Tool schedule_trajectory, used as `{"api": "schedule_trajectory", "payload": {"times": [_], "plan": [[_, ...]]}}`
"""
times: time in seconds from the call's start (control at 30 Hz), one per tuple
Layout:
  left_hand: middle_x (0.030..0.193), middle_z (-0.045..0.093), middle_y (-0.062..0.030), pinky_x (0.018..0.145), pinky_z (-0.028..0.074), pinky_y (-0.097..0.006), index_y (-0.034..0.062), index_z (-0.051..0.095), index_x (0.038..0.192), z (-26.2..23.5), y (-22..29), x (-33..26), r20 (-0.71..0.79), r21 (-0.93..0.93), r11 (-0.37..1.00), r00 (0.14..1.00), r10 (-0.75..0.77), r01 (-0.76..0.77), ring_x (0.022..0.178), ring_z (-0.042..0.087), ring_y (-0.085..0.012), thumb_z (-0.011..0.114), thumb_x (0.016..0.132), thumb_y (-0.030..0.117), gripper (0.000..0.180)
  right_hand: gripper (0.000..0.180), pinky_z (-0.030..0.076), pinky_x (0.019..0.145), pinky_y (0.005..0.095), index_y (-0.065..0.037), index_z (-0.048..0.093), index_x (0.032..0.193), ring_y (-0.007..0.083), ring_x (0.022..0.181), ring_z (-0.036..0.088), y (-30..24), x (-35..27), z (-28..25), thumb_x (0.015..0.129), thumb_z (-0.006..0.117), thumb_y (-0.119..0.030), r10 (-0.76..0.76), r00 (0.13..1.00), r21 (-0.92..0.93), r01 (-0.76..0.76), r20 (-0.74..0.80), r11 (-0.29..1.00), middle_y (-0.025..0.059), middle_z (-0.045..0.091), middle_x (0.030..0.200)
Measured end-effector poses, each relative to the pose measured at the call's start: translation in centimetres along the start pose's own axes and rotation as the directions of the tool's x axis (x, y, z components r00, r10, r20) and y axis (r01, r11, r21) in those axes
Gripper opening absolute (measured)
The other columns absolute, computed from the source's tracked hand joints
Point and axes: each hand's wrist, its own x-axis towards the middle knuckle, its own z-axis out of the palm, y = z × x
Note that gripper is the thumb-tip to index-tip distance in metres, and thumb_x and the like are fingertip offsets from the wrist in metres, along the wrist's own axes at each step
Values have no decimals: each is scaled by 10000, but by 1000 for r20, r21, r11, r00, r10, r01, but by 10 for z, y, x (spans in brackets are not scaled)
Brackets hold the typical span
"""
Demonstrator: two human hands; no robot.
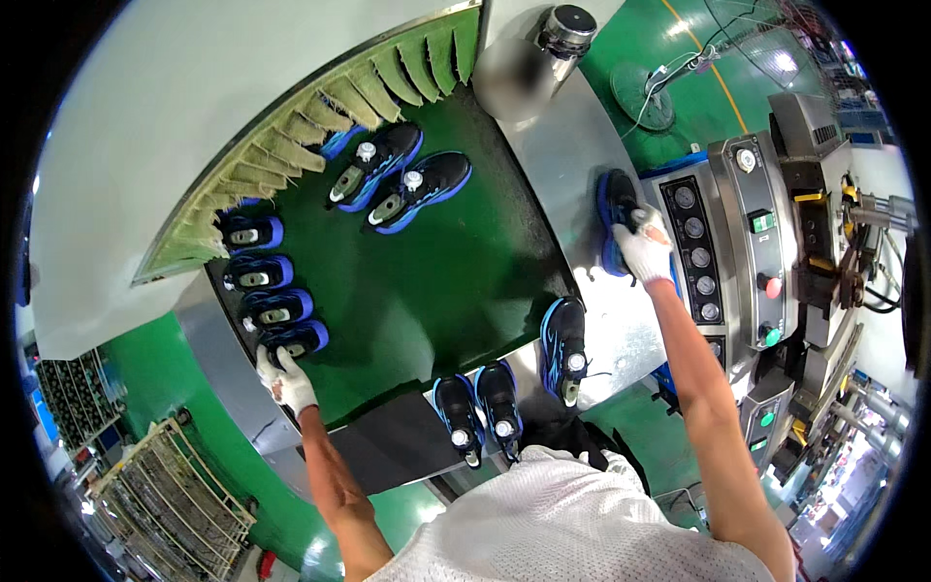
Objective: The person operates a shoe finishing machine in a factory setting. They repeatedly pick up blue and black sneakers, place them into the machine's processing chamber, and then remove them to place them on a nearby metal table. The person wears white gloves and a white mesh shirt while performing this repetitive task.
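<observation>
My left hand [288, 382], in a white glove, grips the near end of a black and blue sneaker [308, 337], the closest of a row along the left edge of the green conveyor belt [436, 291]. Far out to the right, my gloved right hand [647, 250] is closed on another black and blue sneaker [613, 199] on the metal side surface. A shoe tree with a white knob seems to be in most of the shoes. One pair [499, 403] stands at the near edge, with a single sneaker [562, 339] to its right.
A fabric strip curtain [330, 116] hangs over the belt's far left, with two sneakers [378, 165] just before it. A machine panel with gauges and buttons [752, 233] stands at right. Beyond are a steel flask [565, 34] and a fan base [642, 97]; a wire rack [170, 485] is lower left.
</observation>
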Motion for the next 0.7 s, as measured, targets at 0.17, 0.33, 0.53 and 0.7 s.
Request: {"api": "schedule_trajectory", "payload": {"times": [0.17, 0.33, 0.53, 0.7], "plan": [[1220, 626, -218, 958, 488, -467, 27, 620, 1271, -11, 8, -10, 143, 132, 990, 989, 34, -53, 1121, 606, -412, 592, 1046, 294, 350, 735, 512, 1019, 422, -9, 483, 1402, 376, 1160, 665, -6, 24, 5, 814, 781, -333, 35, 991, -45, -30, 131, 999, 222, 665, 1263], [1119, 618, -198, 858, 534, -456, 28, 639, 1208, -32, 72, -45, 135, -274, 917, 932, 335, -290, 1012, 647, -372, 704, 953, 156, 292, 896, 430, 1129, 445, 19, 382, 1525, 394, 1363, 523, -9, -49, -52, 817, 779, -361, -160, 986, 143, 153, 41, 978, 279, 522, 1457], [1057, 661, -145, 810, 569, -388, 38, 683, 1070, -99, 297, -126, 216, -640, 580, 606, 766, -505, 933, 673, -305, 833, 774, 41, 333, 823, 394, 1158, 466, 15, 467, 1459, 419, 1367, 492, -71, -197, -154, 792, 794, -340, -416, 856, 436, 262, 307, 861, 269, 503, 1455], [1087, 677, -158, 820, 577, -408, 37, 673, 1099, -132, 463, -222, -150, -818, -117, 14, 989, -563, 951, 684, -339, 845, 787, 83, 359, 666, 461, 1071, 503, 72, 444, 1412, 495, 1217, 564, 10, -224, -139, 815, 632, -154, -385, 885, 105, 423, -261, 900, 328, 542, 1358]]}}
